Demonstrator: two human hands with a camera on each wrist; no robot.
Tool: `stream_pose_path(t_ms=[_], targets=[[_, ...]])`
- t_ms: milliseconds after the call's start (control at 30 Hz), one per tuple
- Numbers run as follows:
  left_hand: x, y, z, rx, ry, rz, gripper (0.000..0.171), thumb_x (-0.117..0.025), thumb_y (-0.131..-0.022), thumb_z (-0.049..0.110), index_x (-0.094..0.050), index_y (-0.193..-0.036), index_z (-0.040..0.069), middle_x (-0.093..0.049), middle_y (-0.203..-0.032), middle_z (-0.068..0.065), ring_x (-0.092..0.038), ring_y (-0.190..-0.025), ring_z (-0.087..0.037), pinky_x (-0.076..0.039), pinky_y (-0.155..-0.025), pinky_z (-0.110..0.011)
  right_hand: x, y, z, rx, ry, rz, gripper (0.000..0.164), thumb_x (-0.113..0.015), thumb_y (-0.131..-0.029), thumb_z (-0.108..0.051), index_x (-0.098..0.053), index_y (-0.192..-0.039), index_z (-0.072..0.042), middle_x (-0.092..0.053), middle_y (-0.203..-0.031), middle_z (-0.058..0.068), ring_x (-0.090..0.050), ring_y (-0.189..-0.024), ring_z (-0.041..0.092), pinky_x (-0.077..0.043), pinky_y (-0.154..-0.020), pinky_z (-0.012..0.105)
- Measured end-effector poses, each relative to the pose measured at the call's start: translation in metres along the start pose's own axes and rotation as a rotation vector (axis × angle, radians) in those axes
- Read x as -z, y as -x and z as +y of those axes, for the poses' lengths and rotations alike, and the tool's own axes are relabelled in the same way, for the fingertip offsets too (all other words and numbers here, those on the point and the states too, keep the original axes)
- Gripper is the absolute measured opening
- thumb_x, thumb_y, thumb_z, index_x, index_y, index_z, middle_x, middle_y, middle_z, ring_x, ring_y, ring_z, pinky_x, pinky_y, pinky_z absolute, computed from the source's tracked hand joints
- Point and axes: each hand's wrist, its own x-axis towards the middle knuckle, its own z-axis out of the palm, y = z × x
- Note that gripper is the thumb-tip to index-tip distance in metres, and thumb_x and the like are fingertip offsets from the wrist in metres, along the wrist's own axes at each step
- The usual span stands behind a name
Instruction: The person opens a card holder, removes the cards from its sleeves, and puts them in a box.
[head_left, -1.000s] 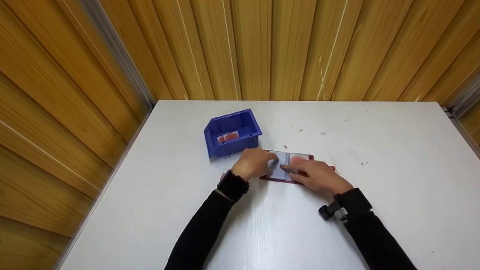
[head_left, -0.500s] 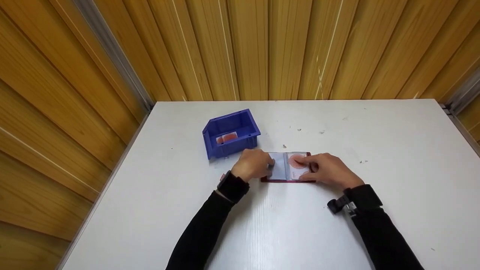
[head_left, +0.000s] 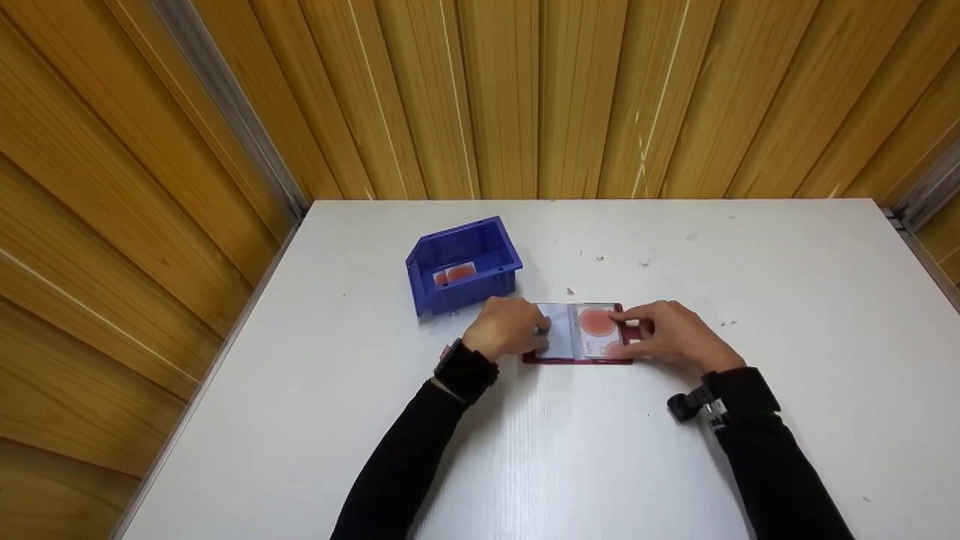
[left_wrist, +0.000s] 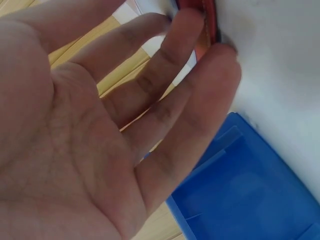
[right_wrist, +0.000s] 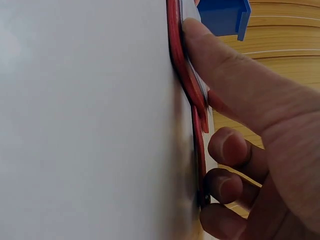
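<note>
A small red-covered card holder (head_left: 555, 330) lies spread flat on the table, its clear pocket pages showing. Under the right-hand pocket is a white card (head_left: 596, 345) with a red circle; the left page looks blank and bluish. My left hand (head_left: 506, 328) presses the left edge, and the left wrist view shows its fairly straight fingers (left_wrist: 165, 55) reaching the red cover. At the opposite edge, the thumb and index finger of my right hand (head_left: 671, 337) grip the page side. In the right wrist view its thumb (right_wrist: 220, 55) lies on the page edge, with the other fingers curled.
Behind and left of the card holder stands a blue bin (head_left: 465, 262), also close below the left fingers in the left wrist view. Red-patterned cards (head_left: 460, 271) lie inside it. A red strap (head_left: 632, 332) extends from the holder's right side. The white table (head_left: 300, 420) meets wood-panelled walls.
My right hand first moves off the middle of the holder, then slides right to its outer edge, uncovering the red circle. My left hand stays on the left side.
</note>
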Motion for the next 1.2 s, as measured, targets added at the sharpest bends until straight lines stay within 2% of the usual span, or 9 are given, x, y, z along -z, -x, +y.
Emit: stream_pose_path(t_ms=[100,233,333,433,633,733,900,1067,1200], targets=[[-0.001,-0.002,0.002,0.013,-0.015,0.034,0.017,-0.07,-0.098,0.038,-0.075,-0.096,0.021,-0.068,-0.083,0.001,-0.056,-0.08,-0.016,-0.045,-0.073,-0.036,0.0,0.0,0.0,0.0,-0.001,0.0,0.076,-0.09,-0.073,-0.055,-0.07,-0.135,-0.015,-0.054,-0.076,0.0,-0.049,-0.074,0.015,-0.036,-0.063,0.026],[-0.01,-0.01,0.011,0.027,-0.033,0.189,0.016,-0.072,-0.097,0.035,-0.08,-0.105,0.024,-0.078,-0.093,0.001,-0.067,-0.085,-0.018,-0.054,-0.074,-0.04,0.0,0.001,0.001,-0.002,0.005,-0.002,0.075,-0.09,-0.073,-0.053,-0.07,-0.135,-0.017,-0.054,-0.077,0.0,-0.049,-0.075,0.016,-0.036,-0.064,0.027],[-0.019,-0.02,0.02,0.029,0.107,0.258,0.022,-0.07,-0.098,0.032,-0.079,-0.116,0.023,-0.078,-0.099,-0.002,-0.071,-0.092,-0.021,-0.055,-0.077,-0.041,0.0,0.0,0.002,0.002,0.009,0.0,0.073,-0.091,-0.074,-0.051,-0.071,-0.135,-0.016,-0.055,-0.077,-0.001,-0.049,-0.075,0.016,-0.037,-0.064,0.027],[-0.026,-0.027,0.028,0.057,0.381,0.233,0.027,-0.067,-0.1,0.032,-0.077,-0.119,0.016,-0.077,-0.098,-0.001,-0.07,-0.09,-0.017,-0.053,-0.076,-0.034,0.0,0.0,0.003,0.01,0.003,0.001,0.073,-0.09,-0.074,-0.052,-0.071,-0.134,-0.015,-0.055,-0.075,-0.001,-0.049,-0.073,0.015,-0.036,-0.063,0.026],[-0.03,-0.028,0.026,0.158,1.207,0.057,0.022,-0.064,-0.101,0.02,-0.07,-0.099,-0.001,-0.052,-0.06,0.002,-0.048,-0.046,-0.009,-0.04,-0.047,-0.021,0.0,-0.001,0.004,0.002,-0.017,-0.014,0.076,-0.089,-0.073,-0.056,-0.07,-0.135,-0.016,-0.054,-0.075,-0.001,-0.048,-0.073,0.015,-0.035,-0.061,0.026],[-0.03,-0.026,0.023,0.17,1.416,-0.046,0.026,-0.062,-0.101,0.019,-0.072,-0.097,-0.005,-0.046,-0.053,0.005,-0.044,-0.044,-0.004,-0.037,-0.044,-0.018,0.0,-0.001,0.003,0.008,-0.025,-0.015,0.075,-0.089,-0.073,-0.056,-0.07,-0.135,-0.018,-0.054,-0.075,-0.001,-0.048,-0.073,0.015,-0.035,-0.061,0.025],[-0.029,-0.027,0.03,0.114,1.404,-0.087,0.029,-0.058,-0.103,0.02,-0.066,-0.112,-0.006,-0.054,-0.055,0.004,-0.05,-0.044,-0.005,-0.041,-0.046,-0.018,0.0,-0.002,0.002,0.014,-0.044,-0.017,0.076,-0.088,-0.073,-0.058,-0.07,-0.135,-0.016,-0.055,-0.076,-0.002,-0.049,-0.074,0.016,-0.036,-0.061,0.026],[-0.031,-0.028,0.036,0.185,1.391,-0.001,0.036,-0.058,-0.105,0.017,-0.049,-0.138,0.004,-0.058,-0.062,-0.001,-0.053,-0.045,-0.01,-0.044,-0.045,-0.021,0.0,-0.002,0.003,0.002,-0.046,-0.021,0.076,-0.089,-0.074,-0.055,-0.07,-0.135,-0.016,-0.056,-0.076,-0.001,-0.049,-0.073,0.016,-0.036,-0.061,0.025],[-0.034,-0.029,0.032,0.193,1.455,-0.014,0.049,-0.057,-0.104,0.015,-0.041,-0.149,0.006,-0.061,-0.067,-0.003,-0.057,-0.047,-0.01,-0.047,-0.046,-0.021,-0.001,-0.002,0.004,0.004,-0.036,-0.013,0.074,-0.09,-0.073,-0.054,-0.07,-0.135,-0.017,-0.056,-0.075,-0.001,-0.049,-0.072,0.016,-0.036,-0.061,0.026]])
